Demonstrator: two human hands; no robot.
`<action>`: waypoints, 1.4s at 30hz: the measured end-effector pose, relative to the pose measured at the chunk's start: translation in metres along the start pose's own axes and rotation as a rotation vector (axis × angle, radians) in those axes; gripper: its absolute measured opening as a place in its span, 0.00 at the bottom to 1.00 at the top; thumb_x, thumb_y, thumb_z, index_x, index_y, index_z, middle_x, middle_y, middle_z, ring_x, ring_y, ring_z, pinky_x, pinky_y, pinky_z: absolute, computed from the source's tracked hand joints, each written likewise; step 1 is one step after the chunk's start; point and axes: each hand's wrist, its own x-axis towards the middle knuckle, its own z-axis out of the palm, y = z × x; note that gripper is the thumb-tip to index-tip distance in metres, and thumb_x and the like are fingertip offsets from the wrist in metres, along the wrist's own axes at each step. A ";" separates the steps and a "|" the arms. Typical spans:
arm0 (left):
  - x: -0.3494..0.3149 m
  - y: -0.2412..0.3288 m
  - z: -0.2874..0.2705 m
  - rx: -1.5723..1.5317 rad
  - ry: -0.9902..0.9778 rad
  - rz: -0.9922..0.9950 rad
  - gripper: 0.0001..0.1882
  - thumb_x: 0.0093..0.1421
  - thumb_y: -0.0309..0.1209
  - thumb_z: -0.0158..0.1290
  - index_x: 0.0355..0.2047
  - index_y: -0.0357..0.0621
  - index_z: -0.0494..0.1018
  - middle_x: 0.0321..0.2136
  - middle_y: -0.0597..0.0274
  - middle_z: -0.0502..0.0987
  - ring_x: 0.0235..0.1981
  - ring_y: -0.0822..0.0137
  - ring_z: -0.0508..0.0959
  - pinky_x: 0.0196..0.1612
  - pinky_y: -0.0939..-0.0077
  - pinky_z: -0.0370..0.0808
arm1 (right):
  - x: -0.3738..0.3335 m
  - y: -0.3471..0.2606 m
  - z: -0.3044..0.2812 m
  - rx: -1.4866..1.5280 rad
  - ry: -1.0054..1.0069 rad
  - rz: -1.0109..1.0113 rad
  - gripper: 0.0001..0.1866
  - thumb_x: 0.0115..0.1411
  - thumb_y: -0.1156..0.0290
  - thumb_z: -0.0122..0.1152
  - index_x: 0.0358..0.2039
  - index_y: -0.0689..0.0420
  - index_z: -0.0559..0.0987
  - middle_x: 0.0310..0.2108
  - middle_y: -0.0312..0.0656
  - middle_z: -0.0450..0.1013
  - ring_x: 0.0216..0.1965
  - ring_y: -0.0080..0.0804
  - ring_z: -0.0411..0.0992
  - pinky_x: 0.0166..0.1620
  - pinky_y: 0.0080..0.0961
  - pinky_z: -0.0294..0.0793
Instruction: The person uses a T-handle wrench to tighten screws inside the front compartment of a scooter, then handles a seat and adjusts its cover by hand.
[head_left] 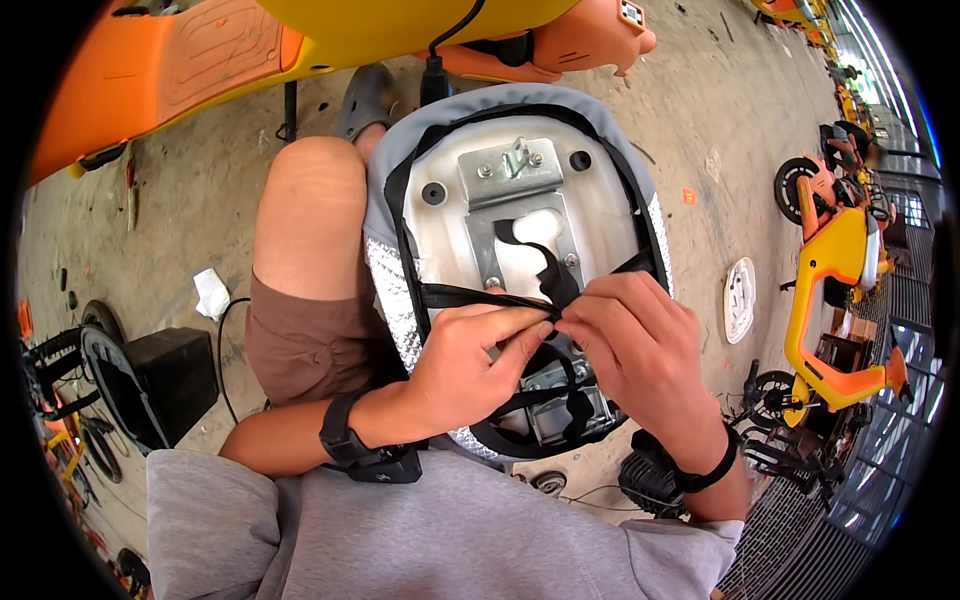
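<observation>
An upturned scooter seat rests on my lap, its white plastic base and metal brackets facing up. A grey and silver quilted cover with a black edge wraps round its rim. Across the base runs a black strap, pinched by my left hand near the middle. My right hand pinches black strap at the same spot, fingertips almost touching the left ones. Whether the straps are knotted there is hidden by my fingers. A loose strap end curls over the upper bracket. More black strap crosses the lower bracket.
Close ahead stands a yellow and orange scooter body with a hanging black cable. A black box and a white scrap lie left. On the right are a white plastic part and another yellow scooter.
</observation>
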 end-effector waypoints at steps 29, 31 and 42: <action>0.073 0.007 -0.041 0.256 -0.497 -0.026 0.09 0.60 0.25 0.60 0.39 0.32 0.80 0.27 0.54 0.83 0.26 0.60 0.82 0.33 0.70 0.77 | -0.003 0.017 0.027 -0.163 0.106 0.024 0.16 0.49 0.72 0.74 0.39 0.56 0.81 0.37 0.37 0.76 0.34 0.35 0.74 0.36 0.32 0.69; 0.078 0.016 -0.048 0.047 -0.562 -0.329 0.09 0.63 0.25 0.59 0.40 0.32 0.81 0.28 0.56 0.84 0.26 0.70 0.81 0.33 0.76 0.77 | 0.002 0.020 0.020 -0.045 0.112 0.118 0.11 0.52 0.75 0.71 0.37 0.57 0.81 0.33 0.38 0.77 0.33 0.36 0.74 0.37 0.31 0.69; 0.080 -0.003 -0.050 -0.292 -0.604 -0.527 0.14 0.69 0.32 0.54 0.38 0.31 0.81 0.17 0.69 0.75 0.20 0.81 0.70 0.24 0.82 0.64 | 0.017 0.022 0.007 0.496 0.030 0.550 0.08 0.65 0.71 0.63 0.40 0.63 0.81 0.27 0.43 0.76 0.26 0.26 0.72 0.30 0.24 0.70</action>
